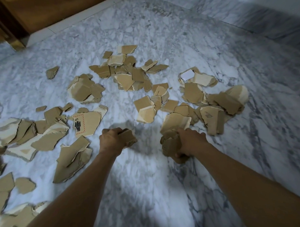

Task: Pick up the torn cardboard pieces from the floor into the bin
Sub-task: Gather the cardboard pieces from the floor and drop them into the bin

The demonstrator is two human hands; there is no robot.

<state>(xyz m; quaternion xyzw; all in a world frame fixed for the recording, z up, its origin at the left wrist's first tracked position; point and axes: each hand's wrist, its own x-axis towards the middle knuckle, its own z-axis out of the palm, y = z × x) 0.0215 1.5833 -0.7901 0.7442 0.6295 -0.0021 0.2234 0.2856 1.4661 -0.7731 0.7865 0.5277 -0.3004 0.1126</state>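
Torn brown cardboard pieces (128, 75) lie scattered over the white marble floor (143, 189), in heaps at the far middle, the right (214, 107) and the left (34, 134). My left hand (111, 140) grips a small bundle of cardboard pieces (128, 138) just above the floor. Beside it, my right hand (190, 142) holds a thicker stack of cardboard pieces (170, 144), fingers curled round it. One piece with a black printed symbol (86, 124) lies just left of my left hand. No bin is in view.
A wooden door or cabinet (22, 10) with a pale threshold strip stands at the far left corner. A grey marble skirting and wall (268, 20) run along the far right. Bare floor lies between and below my forearms.
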